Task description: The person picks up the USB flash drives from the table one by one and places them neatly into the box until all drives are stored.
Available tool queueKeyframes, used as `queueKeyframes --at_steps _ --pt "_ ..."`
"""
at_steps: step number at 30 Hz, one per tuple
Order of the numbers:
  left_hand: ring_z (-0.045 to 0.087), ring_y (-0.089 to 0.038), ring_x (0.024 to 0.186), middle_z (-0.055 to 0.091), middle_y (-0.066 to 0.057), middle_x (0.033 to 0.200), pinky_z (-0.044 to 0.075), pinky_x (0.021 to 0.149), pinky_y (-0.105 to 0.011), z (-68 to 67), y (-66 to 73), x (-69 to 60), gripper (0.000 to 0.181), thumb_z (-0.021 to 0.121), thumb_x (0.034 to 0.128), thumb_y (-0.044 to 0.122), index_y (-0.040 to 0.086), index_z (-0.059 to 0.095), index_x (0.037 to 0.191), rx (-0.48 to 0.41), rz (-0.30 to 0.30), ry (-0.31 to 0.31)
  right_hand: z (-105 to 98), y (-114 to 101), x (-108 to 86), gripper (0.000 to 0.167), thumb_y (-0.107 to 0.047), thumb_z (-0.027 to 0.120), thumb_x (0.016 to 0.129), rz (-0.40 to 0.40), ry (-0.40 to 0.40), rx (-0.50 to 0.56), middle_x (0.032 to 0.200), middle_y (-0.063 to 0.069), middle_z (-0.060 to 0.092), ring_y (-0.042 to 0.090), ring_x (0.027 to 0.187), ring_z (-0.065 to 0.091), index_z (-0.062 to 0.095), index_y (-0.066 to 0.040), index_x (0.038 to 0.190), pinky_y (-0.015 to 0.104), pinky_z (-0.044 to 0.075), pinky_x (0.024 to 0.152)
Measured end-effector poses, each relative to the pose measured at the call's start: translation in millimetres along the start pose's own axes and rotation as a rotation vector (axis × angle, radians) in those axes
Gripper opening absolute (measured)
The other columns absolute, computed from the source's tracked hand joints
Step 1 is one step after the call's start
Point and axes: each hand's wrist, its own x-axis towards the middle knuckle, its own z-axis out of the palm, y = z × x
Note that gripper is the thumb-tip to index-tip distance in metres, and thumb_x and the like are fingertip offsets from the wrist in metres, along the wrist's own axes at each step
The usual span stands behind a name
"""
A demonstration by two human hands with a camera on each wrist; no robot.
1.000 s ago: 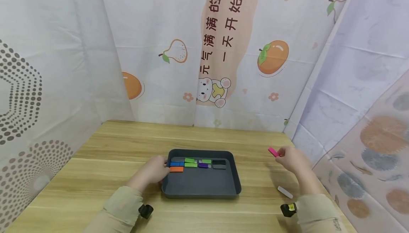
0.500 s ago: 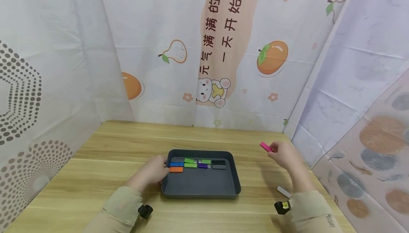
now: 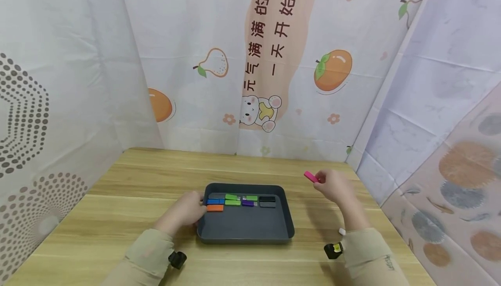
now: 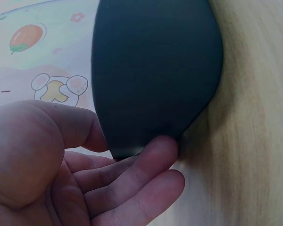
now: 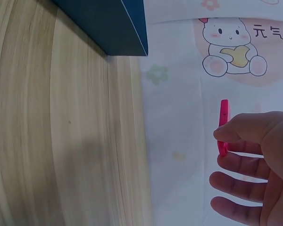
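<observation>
A dark grey tray (image 3: 246,235) lies on the table, with several USB sticks in rows along its far side: blue, orange (image 3: 215,208), green (image 3: 232,203), purple (image 3: 248,203), black and grey. My left hand (image 3: 187,210) grips the tray's left edge. In the left wrist view the thumb is at the rim and the fingers (image 4: 155,153) lie against the outer wall. Above the table, right of the tray, my right hand (image 3: 332,184) pinches a pink USB stick (image 3: 311,176) between thumb and forefinger. The other fingers are loosely bent, as the right wrist view shows.
A white stick-shaped piece (image 3: 342,231) lies on the wooden table (image 3: 168,168) at the right, mostly hidden by my right sleeve. Printed curtains (image 3: 188,116) hang behind the table and along both sides.
My right hand has moved left and slightly farther back, carrying the pink USB stick closer to the tray. Its sleeve now covers most of the white piece. My left hand stays on the tray.
</observation>
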Motion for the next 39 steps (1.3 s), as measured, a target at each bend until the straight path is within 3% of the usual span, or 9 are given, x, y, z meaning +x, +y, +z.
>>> queueKeyframes --at_steps 6,16,32,39 --pt "0.062 -0.021 0.052 0.065 -0.009 0.080 0.053 0.048 -0.034 -0.1 1.6 -0.8 0.037 0.061 0.0948 0.005 -0.005 0.064 0.131 0.005 -0.002 0.001 6.9 -11.1 4.3 0.018 -0.025 0.074 0.086 -0.005 -0.013 -0.004 0.088 -0.001 0.071 0.019 0.076 0.062 0.075 -0.013 0.099 0.044 0.049 0.067" --pt "0.062 -0.021 0.054 0.067 -0.011 0.089 0.054 0.048 -0.034 -0.2 -1.1 0.2 0.039 0.061 0.0953 0.005 -0.005 0.063 0.133 -0.003 -0.002 -0.003 17.1 -32.1 7.8 0.016 -0.024 0.075 0.084 -0.042 -0.005 0.017 0.087 -0.001 0.071 0.018 0.075 0.061 0.076 -0.013 0.097 0.043 0.050 0.066" --pt "0.062 -0.020 0.054 0.065 -0.009 0.082 0.053 0.047 -0.034 0.0 -1.8 0.8 0.039 0.060 0.0952 0.005 -0.006 0.062 0.132 0.001 -0.006 -0.007 28.7 -64.5 10.1 0.015 -0.026 0.077 0.084 -0.073 -0.005 0.010 0.086 -0.005 0.070 0.016 0.072 0.059 0.076 -0.018 0.096 0.038 0.047 0.060" --pt "0.062 -0.021 0.054 0.067 -0.011 0.090 0.053 0.047 -0.034 -0.7 0.1 0.1 0.041 0.060 0.0945 0.005 -0.008 0.060 0.134 -0.007 -0.011 -0.007 36.6 -78.4 9.8 0.014 -0.024 0.078 0.083 -0.104 -0.013 0.023 0.084 -0.005 0.069 0.015 0.069 0.058 0.077 -0.018 0.096 0.036 0.046 0.058"
